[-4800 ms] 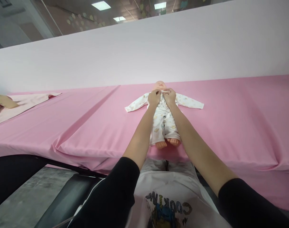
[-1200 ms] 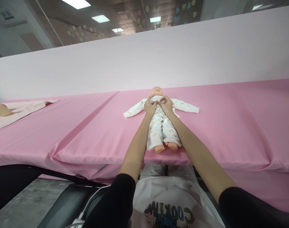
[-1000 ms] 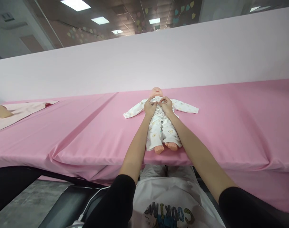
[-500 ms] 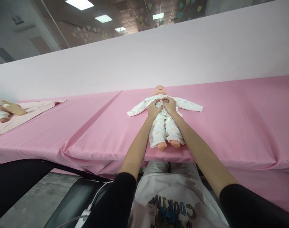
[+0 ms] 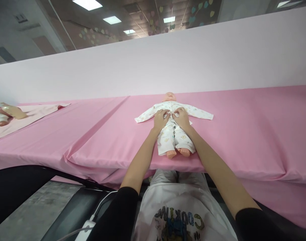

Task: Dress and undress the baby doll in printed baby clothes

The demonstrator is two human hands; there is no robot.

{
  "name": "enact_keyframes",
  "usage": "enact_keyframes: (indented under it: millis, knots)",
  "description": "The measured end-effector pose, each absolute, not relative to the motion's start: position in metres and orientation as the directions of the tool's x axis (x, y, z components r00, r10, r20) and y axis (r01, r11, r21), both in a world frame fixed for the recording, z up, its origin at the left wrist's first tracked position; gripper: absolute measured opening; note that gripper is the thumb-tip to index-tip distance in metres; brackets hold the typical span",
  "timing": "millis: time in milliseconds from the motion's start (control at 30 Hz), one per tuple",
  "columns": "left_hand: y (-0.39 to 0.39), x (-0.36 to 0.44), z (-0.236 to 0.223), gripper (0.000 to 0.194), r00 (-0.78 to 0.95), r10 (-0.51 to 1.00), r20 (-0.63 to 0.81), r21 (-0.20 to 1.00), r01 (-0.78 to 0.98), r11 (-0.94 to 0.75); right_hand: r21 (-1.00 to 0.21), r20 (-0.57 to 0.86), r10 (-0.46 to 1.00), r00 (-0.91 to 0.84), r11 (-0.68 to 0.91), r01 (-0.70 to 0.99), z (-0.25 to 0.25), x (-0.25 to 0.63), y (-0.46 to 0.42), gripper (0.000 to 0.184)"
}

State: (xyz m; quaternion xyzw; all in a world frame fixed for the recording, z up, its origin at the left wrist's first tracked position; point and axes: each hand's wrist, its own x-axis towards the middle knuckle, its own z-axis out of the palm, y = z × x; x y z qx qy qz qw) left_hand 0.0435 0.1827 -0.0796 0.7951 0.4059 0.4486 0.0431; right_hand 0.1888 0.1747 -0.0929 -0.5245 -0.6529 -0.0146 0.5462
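Observation:
A baby doll [image 5: 170, 96] lies on its back with its head away from me, arms spread wide and feet toward me. It wears a white patterned top [image 5: 198, 112] and matching trousers [image 5: 165, 142]. On the left side of the doll's chest, my left hand [image 5: 161, 119] pinches the front of the top. Opposite it, my right hand [image 5: 181, 118] has its fingers curled and pressed on the cloth too. Both sets of fingertips nearly meet at the middle front. Whatever fastening lies under them is too small to make out.
A pink cloth [image 5: 100, 134] covers the table, with a white panel [image 5: 143, 67] behind it. At the far left a second doll [image 5: 1, 117] and a yellowish bottle [image 5: 14, 111] lie on a pale pink mat [image 5: 40, 115]. A black chair seat [image 5: 72, 209] stands below the table's edge.
Both hands have slid a little down the doll's front, from the upper chest toward the waist. The doll lies in the same place.

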Motion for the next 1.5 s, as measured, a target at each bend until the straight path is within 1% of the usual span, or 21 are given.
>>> enact_keyframes:
  millis: [33,133,200,333,533,600,767,867,967,1067,1233,1400,1500]
  knots:
    - [0.184,0.043,-0.079,0.024,0.276,0.687,0.673,0.431,0.609,-0.666,-0.537,0.729,0.67,0.14,0.433,0.724,-0.093,0.188,0.175,0.002]
    - [0.185,0.043,-0.075,0.025,0.306,0.692,0.654,0.401,0.635,-0.66,-0.484,0.728,0.678,0.103,0.401,0.778,-0.091,0.187,0.175,0.008]
    - [0.185,0.044,-0.072,0.025,0.317,0.702,0.638,0.396,0.647,-0.652,-0.454,0.722,0.688,0.075,0.389,0.801,-0.091,0.187,0.175,0.007]
    - [0.18,0.049,-0.066,0.027,0.278,0.776,0.566,0.462,0.672,-0.578,-0.439,0.708,0.703,0.064,0.367,0.82,-0.089,0.185,0.174,0.003]
    - [0.178,0.055,-0.063,0.029,0.204,0.825,0.527,0.502,0.708,-0.496,-0.404,0.702,0.709,0.073,0.312,0.86,-0.088,0.183,0.173,0.009]
    - [0.178,0.055,-0.063,0.029,0.184,0.84,0.51,0.522,0.71,-0.473,-0.433,0.705,0.703,0.098,0.317,0.844,-0.088,0.183,0.173,0.01]
    - [0.178,0.055,-0.063,0.029,0.139,0.861,0.49,0.575,0.691,-0.439,-0.559,0.704,0.685,0.187,0.372,0.741,-0.089,0.188,0.18,0.013]
    - [0.178,0.055,-0.063,0.029,0.115,0.866,0.487,0.604,0.671,-0.429,-0.643,0.672,0.692,0.264,0.368,0.672,-0.088,0.191,0.186,0.018]
    - [0.18,0.056,-0.064,0.028,0.119,0.863,0.491,0.601,0.671,-0.435,-0.705,0.633,0.711,0.305,0.368,0.606,-0.087,0.193,0.188,0.023]
    - [0.182,0.057,-0.064,0.025,0.134,0.861,0.491,0.579,0.688,-0.437,-0.744,0.61,0.731,0.306,0.396,0.537,-0.086,0.193,0.186,0.023]
    - [0.182,0.058,-0.063,0.023,0.137,0.866,0.481,0.57,0.701,-0.428,-0.81,0.546,0.777,0.314,0.395,0.433,-0.086,0.193,0.186,0.011]
    - [0.184,0.061,-0.06,0.025,0.161,0.848,0.505,0.529,0.719,-0.451,-0.831,0.526,0.783,0.332,0.39,0.396,-0.086,0.192,0.189,0.011]
    - [0.187,0.064,-0.059,0.023,0.13,0.848,0.513,0.524,0.735,-0.43,-0.832,0.526,0.784,0.33,0.394,0.39,-0.086,0.191,0.189,0.011]
